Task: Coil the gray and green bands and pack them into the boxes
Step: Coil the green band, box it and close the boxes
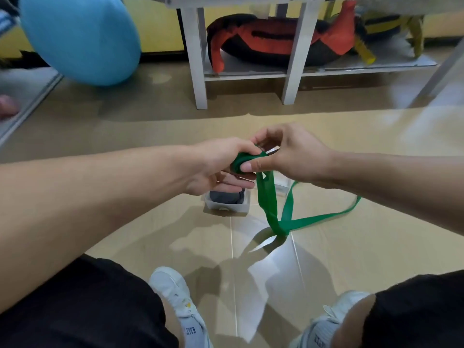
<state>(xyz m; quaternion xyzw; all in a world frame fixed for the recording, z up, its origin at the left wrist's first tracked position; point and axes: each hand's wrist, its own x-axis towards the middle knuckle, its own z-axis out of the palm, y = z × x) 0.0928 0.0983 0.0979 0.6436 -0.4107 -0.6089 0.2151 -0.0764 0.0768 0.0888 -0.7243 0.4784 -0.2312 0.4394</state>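
Your knees frame the floor (175,222); both hands, left (216,164) and right (288,154), pinch the green band (268,199) coil, its tail trailing beside the box (227,208) holding the gray band (227,197).

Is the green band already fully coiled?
No: only a small coil sits between the left hand and right hand, while a long stretch of the green band hangs down and trails across the floor.

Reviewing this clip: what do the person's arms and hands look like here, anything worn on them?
Both forearms are bare to the frame edge, with no sleeves visible. The left hand and right hand wear no gloves, and no rings, watch or wristbands show. Fingernails are short and unpainted.
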